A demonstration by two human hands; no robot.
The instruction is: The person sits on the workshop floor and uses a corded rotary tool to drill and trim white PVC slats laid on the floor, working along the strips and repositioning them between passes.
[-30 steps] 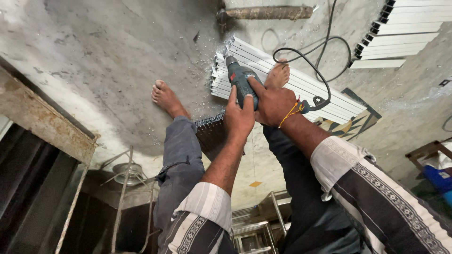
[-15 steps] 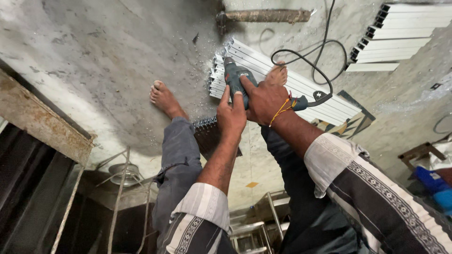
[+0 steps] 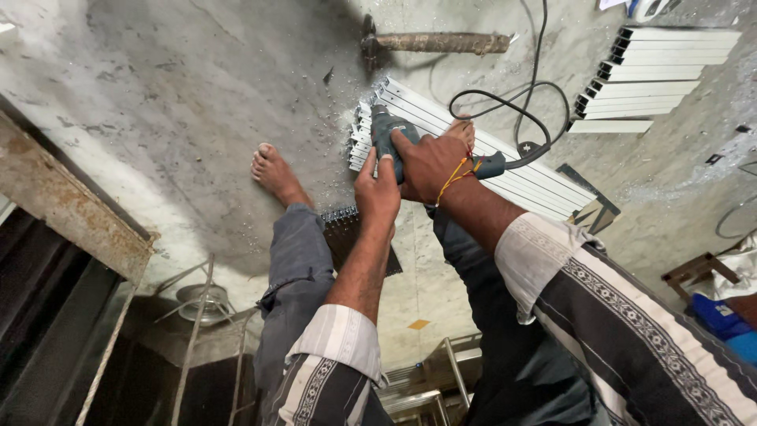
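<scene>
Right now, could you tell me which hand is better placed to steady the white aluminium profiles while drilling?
Probably the left. The right hand is wrapped around the electric drill's body, while the left hand only braces it and lies nearest the white aluminium profiles.

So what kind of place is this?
Probably a small metal workshop. Both hands, left hand and right hand, grip a corded drill over white metal strips on a rough concrete floor dusted with shavings.

A teal power drill (image 3: 388, 136) points nose-down onto a bundle of white aluminium profiles (image 3: 505, 170) — long ribbed strips lying flat and stacked side by side on the concrete floor. Its black cord (image 3: 516, 110) loops away behind — dark blue at the rear.
</scene>
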